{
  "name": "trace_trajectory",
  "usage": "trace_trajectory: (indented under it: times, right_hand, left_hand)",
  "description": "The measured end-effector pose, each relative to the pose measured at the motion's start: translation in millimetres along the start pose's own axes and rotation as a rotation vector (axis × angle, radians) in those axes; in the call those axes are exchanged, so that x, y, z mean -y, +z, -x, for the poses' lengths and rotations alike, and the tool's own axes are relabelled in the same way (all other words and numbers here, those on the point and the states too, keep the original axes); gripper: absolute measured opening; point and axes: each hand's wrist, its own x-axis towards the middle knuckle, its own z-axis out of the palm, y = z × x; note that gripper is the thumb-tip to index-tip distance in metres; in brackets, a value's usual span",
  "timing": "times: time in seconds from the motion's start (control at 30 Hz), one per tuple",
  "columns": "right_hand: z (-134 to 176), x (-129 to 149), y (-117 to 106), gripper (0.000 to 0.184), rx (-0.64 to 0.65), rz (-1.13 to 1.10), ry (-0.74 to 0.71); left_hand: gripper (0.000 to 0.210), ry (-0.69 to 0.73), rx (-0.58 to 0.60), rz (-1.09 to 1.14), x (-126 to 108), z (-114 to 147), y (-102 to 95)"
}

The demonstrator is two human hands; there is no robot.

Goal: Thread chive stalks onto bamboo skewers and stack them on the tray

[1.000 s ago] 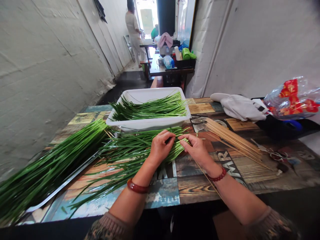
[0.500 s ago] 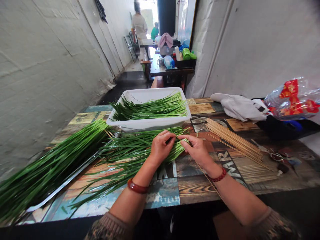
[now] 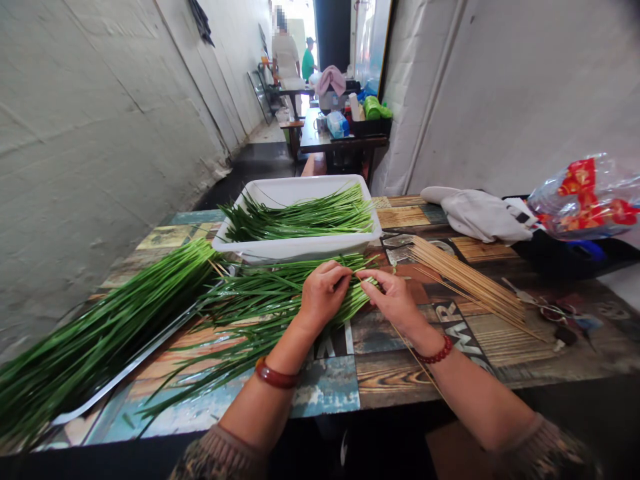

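Observation:
My left hand (image 3: 324,293) is closed in a pinch over the pale ends of long green garlic chives (image 3: 265,287) spread on the table. Right beside it, my right hand (image 3: 395,301) has thumb and forefinger pinched together, fingertips almost meeting those of the left. A thin bamboo skewer (image 3: 406,343) runs from under the right palm down past the wrist; its tip near the fingertips is too small to make out clearly. Behind my hands, a white plastic tub (image 3: 295,249) holds more chives, stems pointing right.
To the left, a large heap of chives (image 3: 115,327) lies on a metal tray (image 3: 125,377). Bamboo skewers (image 3: 465,283) are piled at right, near keys (image 3: 563,320). A pale cap (image 3: 475,212) and a plastic bag (image 3: 585,200) lie at the far right. Two people stand in the background.
My hands, the chives and the skewer stay in place. In the background, the person in green has straightened up and the person in light clothes has shifted slightly right.

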Motion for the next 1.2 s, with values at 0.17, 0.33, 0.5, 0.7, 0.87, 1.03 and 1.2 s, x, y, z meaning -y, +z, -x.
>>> trace_trajectory:
  times: [0.17, 0.33, 0.5, 0.7, 0.87, 1.03, 1.2]
  right_hand:
    - [-0.4, 0.5, 0.6, 0.028, -0.008, -0.013, -0.001]
    - [-0.4, 0.1, 0.8, 0.027, -0.004, -0.021, -0.004]
    - [-0.2, -1.8, 1.0, 0.027, -0.010, -0.007, -0.001]
    - [0.4, 0.2, 0.7, 0.026, -0.011, -0.017, -0.013]
    - [0.7, 1.1, 0.3, 0.027, -0.011, -0.005, -0.011]
    - [0.7, 2.5, 0.0, 0.028, -0.008, 0.011, -0.006]
    - [0.3, -0.6, 0.9, 0.027, -0.011, 0.006, -0.007]
  left_hand:
    - [0.015, 0.026, 0.006, -0.034, -0.2, 0.4, -0.1]
    - [0.014, 0.009, 0.009, -0.015, 0.1, 0.7, 0.3]
    - [0.015, 0.019, 0.019, -0.042, -0.5, 0.1, -0.3]
    - [0.015, 0.012, 0.016, -0.047, -1.7, -0.6, -1.2]
    - [0.014, 0.003, 0.012, -0.035, -1.6, 0.0, -1.2]
    - [0.016, 0.012, 0.013, -0.034, -0.1, 0.3, -0.7]
    - [0.017, 0.037, 0.018, -0.071, -0.2, -0.2, -1.8]
